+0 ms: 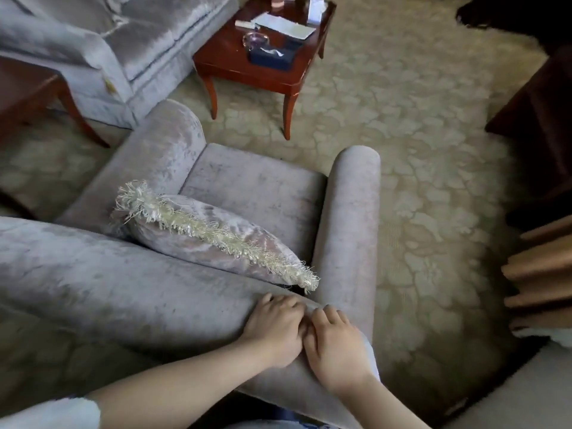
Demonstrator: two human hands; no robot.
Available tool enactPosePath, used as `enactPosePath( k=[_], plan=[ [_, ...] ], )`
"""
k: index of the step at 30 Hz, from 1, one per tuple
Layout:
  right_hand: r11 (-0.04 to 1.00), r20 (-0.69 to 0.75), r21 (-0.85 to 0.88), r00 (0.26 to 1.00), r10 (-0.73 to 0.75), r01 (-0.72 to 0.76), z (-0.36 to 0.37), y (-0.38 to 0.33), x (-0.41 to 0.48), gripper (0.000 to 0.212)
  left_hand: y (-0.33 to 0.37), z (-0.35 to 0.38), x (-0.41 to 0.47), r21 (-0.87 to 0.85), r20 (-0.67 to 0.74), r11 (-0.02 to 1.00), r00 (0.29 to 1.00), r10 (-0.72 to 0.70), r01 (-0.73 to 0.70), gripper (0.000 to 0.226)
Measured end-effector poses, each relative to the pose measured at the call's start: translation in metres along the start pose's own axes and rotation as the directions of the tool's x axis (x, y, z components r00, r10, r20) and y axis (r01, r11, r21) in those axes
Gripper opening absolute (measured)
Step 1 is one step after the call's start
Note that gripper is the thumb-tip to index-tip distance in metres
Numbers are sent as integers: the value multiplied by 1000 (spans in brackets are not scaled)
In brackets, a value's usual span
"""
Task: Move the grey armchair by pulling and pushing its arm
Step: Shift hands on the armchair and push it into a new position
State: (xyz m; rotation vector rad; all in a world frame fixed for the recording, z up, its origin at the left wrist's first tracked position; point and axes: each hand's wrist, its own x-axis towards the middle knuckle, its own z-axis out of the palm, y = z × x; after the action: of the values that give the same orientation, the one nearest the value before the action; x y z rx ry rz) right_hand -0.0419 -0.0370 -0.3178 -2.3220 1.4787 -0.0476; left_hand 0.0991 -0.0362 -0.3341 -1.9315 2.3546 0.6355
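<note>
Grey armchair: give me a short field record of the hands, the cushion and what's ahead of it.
chair: grey armchair, seen from behind its back
left hand: left hand, fingers curled over the back's top edge, near the arm corner
right hand: right hand, touching the left, same grip
cushion: fringed cushion on the seat, leaning on the back
ahead: wooden side table on carpet, apart from the chair

Left of the left hand [274, 328], the back of the grey armchair [257, 184] runs off the edge. Far past it, the small things on the worktop [224, 61] are too blurry to name.
</note>
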Motion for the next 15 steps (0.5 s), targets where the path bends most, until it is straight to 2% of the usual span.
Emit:
enactPosePath(
  k=[2, 5, 7, 8, 9, 10, 11, 12, 13, 14, 15],
  plan=[
    [997, 46, -2, 996, -82, 83, 1, 11, 7, 31, 0, 2, 0, -13, -17, 1000, 1000, -21, 20, 34],
    [951, 61, 29, 949, -309, 308, 0, 24, 20, 33, 2, 2, -3, -15, -57, 996, 994, -90, 90, 38],
    [880, 159, 54, 866, -474, 471, -5, 34, 24, 48, 6, 1, -6, -7, -139, 976, 966, -216, 217, 39],
    [830, 219, 41, 806, -550, 556, -9, 41, 26, 55, 11, 1, -8, -5, -192, 947, 929, -316, 321, 39],
    [772, 284, 22, 736, -614, 636, -16, 49, 27, 60, 19, 3, -9, -7, -249, 886, 857, -451, 464, 39],
    [708, 343, 1, 665, -663, 706, -22, 58, 28, 60, 27, 7, -10, -27, -319, 780, 734, -600, 625, 40],
    [645, 394, -13, 597, -699, 764, -28, 67, 29, 57, 37, 11, -10, -90, -394, 633, 557, -732, 769, 43],
    [583, 429, -6, 528, -733, 813, -34, 76, 30, 52, 47, 15, -10, -212, -440, 458, 334, -834, 864, 49],
    [535, 460, 20, 467, -755, 845, -40, 83, 32, 50, 56, 18, -10, -376, -414, 270, 100, -905, 887, 61],
    [509, 477, 47, 429, -767, 859, -43, 87, 33, 50, 61, 18, -10, -530, -305, 99, -80, -949, 842, 74],
    [487, 492, 79, 390, -778, 870, -49, 91, 38, 51, 65, 15, -9, -653, -167, -53, -212, -963, 755, 85]
  ],
)
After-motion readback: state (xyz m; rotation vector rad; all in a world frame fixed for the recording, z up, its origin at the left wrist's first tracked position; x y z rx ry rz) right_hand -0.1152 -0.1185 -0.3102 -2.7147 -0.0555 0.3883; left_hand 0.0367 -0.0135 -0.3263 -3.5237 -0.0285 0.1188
